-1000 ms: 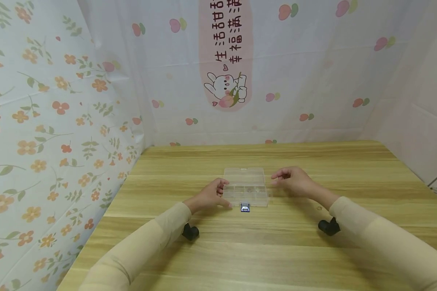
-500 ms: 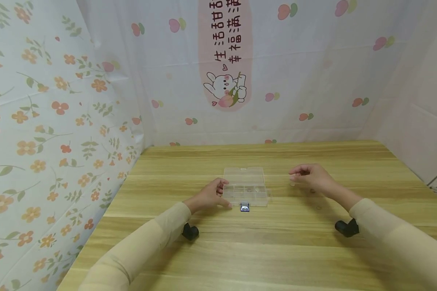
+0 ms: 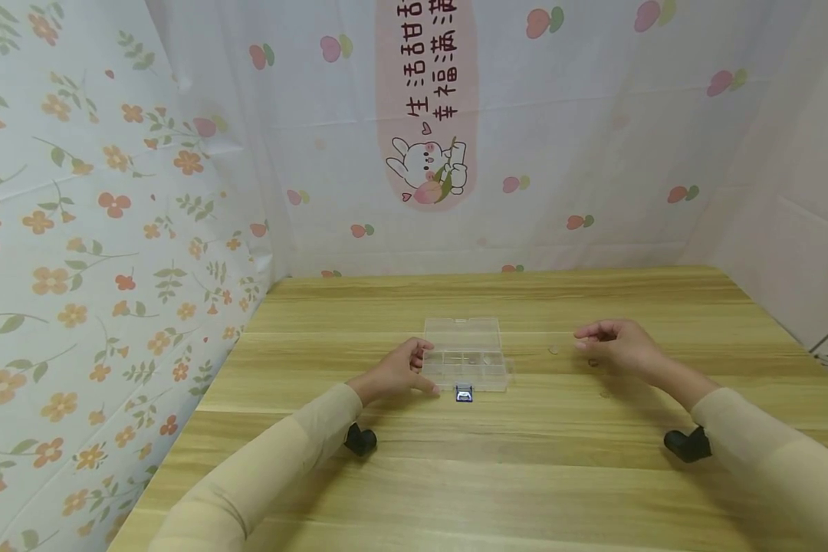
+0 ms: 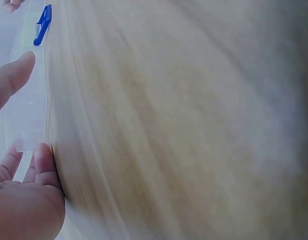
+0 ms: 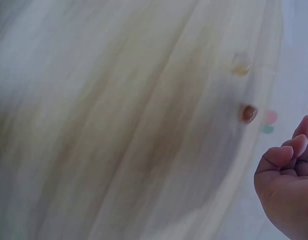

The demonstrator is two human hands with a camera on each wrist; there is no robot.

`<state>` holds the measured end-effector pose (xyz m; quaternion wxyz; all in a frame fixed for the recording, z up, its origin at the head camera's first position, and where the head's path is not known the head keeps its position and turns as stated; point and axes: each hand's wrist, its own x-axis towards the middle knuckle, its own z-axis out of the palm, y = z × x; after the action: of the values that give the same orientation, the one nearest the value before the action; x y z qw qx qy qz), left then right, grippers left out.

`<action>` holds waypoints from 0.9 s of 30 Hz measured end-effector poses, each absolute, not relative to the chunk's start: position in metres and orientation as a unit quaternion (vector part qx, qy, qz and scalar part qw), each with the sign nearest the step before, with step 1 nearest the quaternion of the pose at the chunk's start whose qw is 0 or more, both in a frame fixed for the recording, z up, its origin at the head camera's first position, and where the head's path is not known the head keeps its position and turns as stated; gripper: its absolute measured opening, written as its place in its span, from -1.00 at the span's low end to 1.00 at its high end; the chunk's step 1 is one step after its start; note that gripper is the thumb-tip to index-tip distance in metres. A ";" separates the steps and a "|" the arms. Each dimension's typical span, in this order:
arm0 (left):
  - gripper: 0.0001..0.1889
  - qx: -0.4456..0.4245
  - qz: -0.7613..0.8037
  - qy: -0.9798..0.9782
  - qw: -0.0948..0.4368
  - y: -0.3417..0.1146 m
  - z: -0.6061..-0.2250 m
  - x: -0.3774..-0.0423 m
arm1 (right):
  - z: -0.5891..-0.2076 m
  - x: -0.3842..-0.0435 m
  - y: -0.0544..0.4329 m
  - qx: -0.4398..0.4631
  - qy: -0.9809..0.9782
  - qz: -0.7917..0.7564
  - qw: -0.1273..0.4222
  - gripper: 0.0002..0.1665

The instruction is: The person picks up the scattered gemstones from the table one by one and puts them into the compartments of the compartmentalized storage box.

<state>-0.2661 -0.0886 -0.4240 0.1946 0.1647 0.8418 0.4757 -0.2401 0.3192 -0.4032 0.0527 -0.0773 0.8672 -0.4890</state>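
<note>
A clear plastic compartment box stands on the table with its lid raised and a blue latch hanging at the front. My left hand holds its left end, thumb along the front edge and fingers round the side. Off to the right, my right hand hovers with bent fingers and a gap between thumb and forefinger; nothing shows there. Near it lie a small clear ring-like piece and a dark reddish-brown one. Tiny pieces in the box are too small to identify.
Another faint small piece lies on the wooden table, nearer the front. A printed cloth hangs behind the table, and a floral one on the left. Black wrist mounts stick out below both forearms.
My right hand has moved right, away from the box, and the clear and dark small pieces now show beside it. The left hand and box have stayed still.
</note>
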 end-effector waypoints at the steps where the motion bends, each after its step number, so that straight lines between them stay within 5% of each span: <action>1: -0.20 0.165 0.476 0.842 0.195 -0.089 -0.424 -0.266 | -0.405 -0.240 0.322 -0.077 0.868 -0.487 0.053 -0.48; 27: -0.21 0.167 0.470 0.846 0.188 -0.088 -0.425 -0.268 | -0.419 -0.243 0.344 -0.070 0.890 -0.438 0.108 -0.48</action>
<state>-0.2680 -0.0879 -0.4253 0.1880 0.1673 0.8458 0.4704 -0.2434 0.3436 -0.4191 0.1081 -0.0699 0.8896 -0.4382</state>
